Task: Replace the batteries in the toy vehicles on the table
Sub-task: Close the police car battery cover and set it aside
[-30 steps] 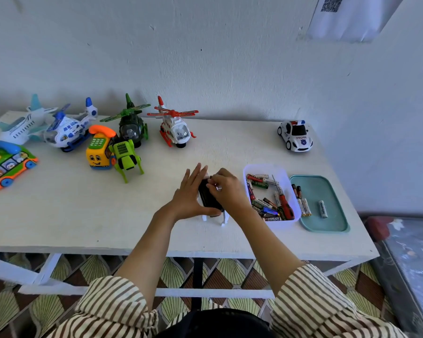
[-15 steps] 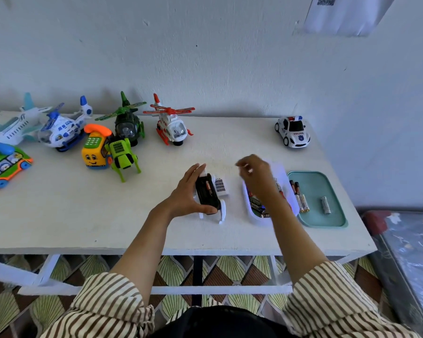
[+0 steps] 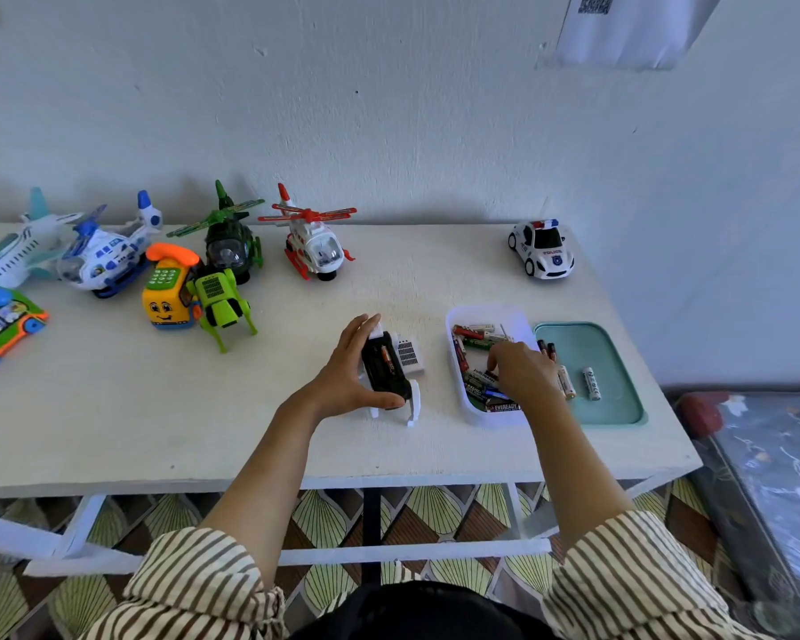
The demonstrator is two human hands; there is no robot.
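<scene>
Head view: white desk point(image 3: 296, 436) seen from above, against a pale wall. Left hand point(image 3: 347, 376) clasps an upturned black-and-white toy vehicle point(image 3: 386, 369) near the desk's middle, thumb at its near end, fingers along its left side; one battery lies in the exposed compartment. Just beside the toy, on its right, rests a small white battery cover point(image 3: 408, 354). Right hand point(image 3: 523, 374) reaches down into the white tray point(image 3: 458, 399) of loose batteries point(image 3: 479, 337), fingers curled among them; whether it grips one cannot be told. Touching that tray's right side is a teal tray point(image 3: 620, 362) with a few batteries. Along the far edge stand a police car point(image 3: 542, 249), a red-and-white helicopter point(image 3: 312, 237), a green helicopter point(image 3: 229, 240) and further toys.
</scene>
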